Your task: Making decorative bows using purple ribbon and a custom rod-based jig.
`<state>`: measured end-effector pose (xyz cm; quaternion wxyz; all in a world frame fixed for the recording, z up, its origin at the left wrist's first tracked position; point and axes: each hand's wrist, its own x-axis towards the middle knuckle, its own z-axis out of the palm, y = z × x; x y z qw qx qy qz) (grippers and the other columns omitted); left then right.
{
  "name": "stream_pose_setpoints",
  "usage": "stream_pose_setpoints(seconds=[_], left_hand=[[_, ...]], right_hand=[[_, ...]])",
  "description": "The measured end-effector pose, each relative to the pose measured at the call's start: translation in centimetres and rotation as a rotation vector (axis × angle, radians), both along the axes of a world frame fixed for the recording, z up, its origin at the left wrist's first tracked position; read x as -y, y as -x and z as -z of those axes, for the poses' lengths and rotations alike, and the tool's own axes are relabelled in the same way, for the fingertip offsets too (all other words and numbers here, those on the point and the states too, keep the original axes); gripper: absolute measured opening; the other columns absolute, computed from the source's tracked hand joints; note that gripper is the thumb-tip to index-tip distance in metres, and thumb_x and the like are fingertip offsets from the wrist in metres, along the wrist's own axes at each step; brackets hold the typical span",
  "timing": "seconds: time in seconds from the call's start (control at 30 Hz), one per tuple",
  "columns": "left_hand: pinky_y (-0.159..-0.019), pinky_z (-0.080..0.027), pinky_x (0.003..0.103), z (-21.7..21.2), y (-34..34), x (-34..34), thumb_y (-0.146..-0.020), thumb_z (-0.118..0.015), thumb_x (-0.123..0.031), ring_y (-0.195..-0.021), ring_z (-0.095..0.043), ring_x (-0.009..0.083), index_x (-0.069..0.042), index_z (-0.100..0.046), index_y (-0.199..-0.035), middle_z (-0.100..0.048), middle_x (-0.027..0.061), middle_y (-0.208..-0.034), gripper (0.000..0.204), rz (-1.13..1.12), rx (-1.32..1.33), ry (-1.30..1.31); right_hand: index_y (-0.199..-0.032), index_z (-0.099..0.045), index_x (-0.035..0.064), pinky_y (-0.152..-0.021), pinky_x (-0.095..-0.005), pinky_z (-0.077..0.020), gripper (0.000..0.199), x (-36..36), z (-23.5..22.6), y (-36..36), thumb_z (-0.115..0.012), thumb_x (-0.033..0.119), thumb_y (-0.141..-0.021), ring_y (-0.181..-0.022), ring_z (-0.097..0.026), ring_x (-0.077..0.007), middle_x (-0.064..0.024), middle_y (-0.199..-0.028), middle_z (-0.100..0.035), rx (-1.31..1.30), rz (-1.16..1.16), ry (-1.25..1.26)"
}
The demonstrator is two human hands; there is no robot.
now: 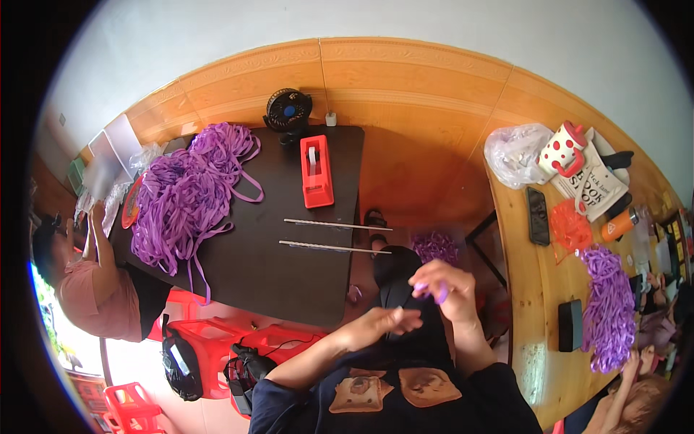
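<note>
My right hand (450, 289) is raised over my lap with its fingers curled around a short piece of purple ribbon (442, 293). To its left and a little nearer to me, my left hand (383, 325) has its fingers stretched out and seems to hold nothing. Two thin, twisted metal sticks (336, 225) lie roughly parallel on the black table (289, 282), their right ends jutting past its edge. A big tangled heap of purple ribbon (184, 199) covers the table's left part, with loose strands hanging toward its near edge.
A red tape dispenser (316, 172) and a small black fan (288, 112) stand at the table's back. Purple ribbon (436, 247) lies below, beyond my hands. Another ribbon pile (609, 311) and a phone (537, 216) rest on the wooden table (531, 275). People sit at both sides.
</note>
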<state>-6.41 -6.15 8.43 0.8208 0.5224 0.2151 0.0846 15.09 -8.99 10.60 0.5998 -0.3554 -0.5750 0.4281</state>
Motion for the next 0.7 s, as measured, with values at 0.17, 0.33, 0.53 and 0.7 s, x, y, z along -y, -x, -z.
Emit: stream_pose_setpoints(seconds=[0.17, 0.33, 0.53, 0.7], left_hand=[[-0.095, -0.046, 0.038, 2.2, -3.4, -2.0, -0.103, -0.043, -0.045, -0.11, -0.059, 0.0222, 0.002, -0.056, -0.127, -0.062, 0.0135, -0.12, 0.054, -0.229, 0.271, 0.6], [-0.086, -0.051, 0.032, 2.2, -3.5, -2.8, -0.098, -0.058, -0.017, -0.101, -0.064, 0.0176, 0.001, -0.066, -0.114, -0.067, 0.0103, -0.116, 0.026, -0.383, 0.086, 0.306], [-0.084, -0.047, 0.025, 2.4, -3.5, -1.9, -0.096, -0.061, -0.009, -0.098, -0.061, 0.0093, -0.003, -0.071, -0.107, -0.067, 0.002, -0.108, 0.017, -0.484, 0.073, 0.033], [-0.084, -0.047, 0.023, 0.7, -2.9, -1.2, -0.097, -0.058, -0.008, -0.092, -0.061, 0.0115, 0.001, -0.071, -0.105, -0.067, 0.0024, -0.097, 0.017, -0.532, 0.07, -0.341]], right_hand=[[-0.097, -0.068, -0.0033, -0.07, -0.0289, -0.053, 0.028, 3.6, -1.1, 0.6, -0.055, -0.015, -0.074, -0.08, -0.067, -0.0213, -0.0146, -0.103, -0.066, 0.258, -0.282, -0.047], [-0.095, -0.069, -0.0007, -0.074, -0.0331, -0.0535, 0.021, 7.1, 1.3, 0.9, -0.062, -0.008, -0.076, -0.086, -0.067, -0.0253, -0.0111, -0.102, -0.066, 0.297, -0.305, 0.174], [-0.098, -0.07, 0.0042, -0.086, -0.0388, -0.0527, 0.024, 7.3, 3.4, 1.6, -0.06, -0.004, -0.078, -0.1, -0.065, -0.0297, -0.012, -0.111, -0.067, 0.626, -0.307, 0.068], [-0.107, -0.067, -0.0004, -0.065, -0.0284, -0.056, 0.037, 4.8, 0.6, -0.6, -0.058, -0.016, -0.075, -0.086, -0.069, -0.0211, -0.0154, -0.115, -0.066, 0.397, 0.191, -0.012]])
